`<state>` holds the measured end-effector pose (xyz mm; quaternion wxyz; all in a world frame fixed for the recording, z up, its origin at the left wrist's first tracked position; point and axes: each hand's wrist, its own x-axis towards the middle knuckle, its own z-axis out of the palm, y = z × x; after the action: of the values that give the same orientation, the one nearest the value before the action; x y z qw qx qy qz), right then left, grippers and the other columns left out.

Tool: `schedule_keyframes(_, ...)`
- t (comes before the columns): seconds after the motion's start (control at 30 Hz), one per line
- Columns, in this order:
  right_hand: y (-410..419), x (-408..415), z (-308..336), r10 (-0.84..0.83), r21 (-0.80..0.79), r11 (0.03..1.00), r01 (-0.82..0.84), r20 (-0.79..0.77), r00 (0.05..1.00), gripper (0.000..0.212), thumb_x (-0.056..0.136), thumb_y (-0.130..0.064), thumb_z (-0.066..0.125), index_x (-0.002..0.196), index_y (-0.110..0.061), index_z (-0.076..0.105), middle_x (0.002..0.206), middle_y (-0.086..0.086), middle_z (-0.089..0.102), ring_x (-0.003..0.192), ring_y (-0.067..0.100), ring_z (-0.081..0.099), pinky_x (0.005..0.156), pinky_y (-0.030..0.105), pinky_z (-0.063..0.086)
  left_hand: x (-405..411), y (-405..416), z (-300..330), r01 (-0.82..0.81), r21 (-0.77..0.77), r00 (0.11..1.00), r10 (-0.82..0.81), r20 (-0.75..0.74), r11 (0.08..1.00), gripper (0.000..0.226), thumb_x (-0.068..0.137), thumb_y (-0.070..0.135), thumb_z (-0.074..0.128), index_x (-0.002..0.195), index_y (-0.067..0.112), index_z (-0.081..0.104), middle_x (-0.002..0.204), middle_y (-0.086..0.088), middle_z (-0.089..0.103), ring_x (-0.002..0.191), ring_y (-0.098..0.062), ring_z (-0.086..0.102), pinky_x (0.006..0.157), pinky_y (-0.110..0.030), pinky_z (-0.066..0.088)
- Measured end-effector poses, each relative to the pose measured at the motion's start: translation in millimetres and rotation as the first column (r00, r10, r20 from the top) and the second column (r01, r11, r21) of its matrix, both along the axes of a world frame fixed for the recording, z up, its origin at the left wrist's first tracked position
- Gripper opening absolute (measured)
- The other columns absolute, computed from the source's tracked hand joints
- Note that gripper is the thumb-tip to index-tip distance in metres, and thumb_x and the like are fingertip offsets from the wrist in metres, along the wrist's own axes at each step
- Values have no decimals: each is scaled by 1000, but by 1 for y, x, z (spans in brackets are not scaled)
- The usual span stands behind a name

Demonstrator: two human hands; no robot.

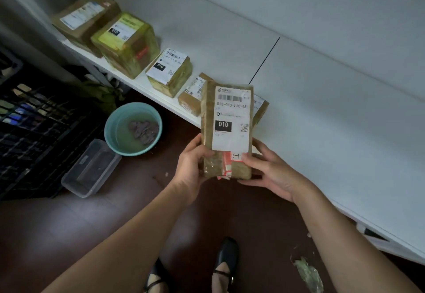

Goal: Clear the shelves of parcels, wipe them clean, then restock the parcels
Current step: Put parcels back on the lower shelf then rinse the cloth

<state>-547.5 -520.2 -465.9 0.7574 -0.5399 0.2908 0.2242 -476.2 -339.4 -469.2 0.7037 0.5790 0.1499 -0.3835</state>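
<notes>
I hold a flat brown parcel with a white "010" label upright in front of the white shelf. My left hand grips its lower left edge. My right hand holds its lower right corner, thumb on the label. Several parcels stand in a row along the shelf's front edge: a brown box at the far left, a yellow-taped box, a smaller taped box, and a small brown one. Another parcel is mostly hidden behind the held one.
On the dark floor stand a teal basin of water with a grey cloth in it, a clear plastic tub and a black crate at the left. My shoes are below. A green scrap lies near the shelf's foot.
</notes>
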Motion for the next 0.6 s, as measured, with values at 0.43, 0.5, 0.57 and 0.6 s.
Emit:
schedule_keyframes(0.43,-80,-48,-43,-557,-291,800,525,-36,830,48,99,-19,59,143,-31,44,124,-1,64,109,27,66,81,40,57,-44,-112,-6,406,276,884,-451,122,871,60,91,11,58,147,22,37,134,6,45,117,-10,50,90,-15,37)
schedule_keyframes(0.5,-88,-47,-53,-559,-318,797,513,-69,826,43,100,-22,56,142,-27,46,124,1,63,105,26,67,82,38,57,-47,-122,-8,437,250,883,-464,63,864,55,91,3,53,143,21,42,103,14,55,90,2,52,71,-3,38)
schedule_keyframes(0.57,-94,-44,-62,-540,-329,811,484,-104,835,38,101,-15,53,139,-21,51,121,4,66,101,23,69,88,37,56,-48,-128,-11,466,253,874,-486,20,848,57,91,1,51,144,20,42,92,18,53,79,5,46,65,-3,35)
schedule_keyframes(0.6,-96,-43,-66,-520,-334,823,459,-122,845,37,100,-7,52,136,-17,54,118,4,67,100,21,69,87,35,56,-47,-131,-14,478,246,870,-493,-2,843,62,91,2,51,147,21,37,105,13,58,87,2,48,73,-7,35)
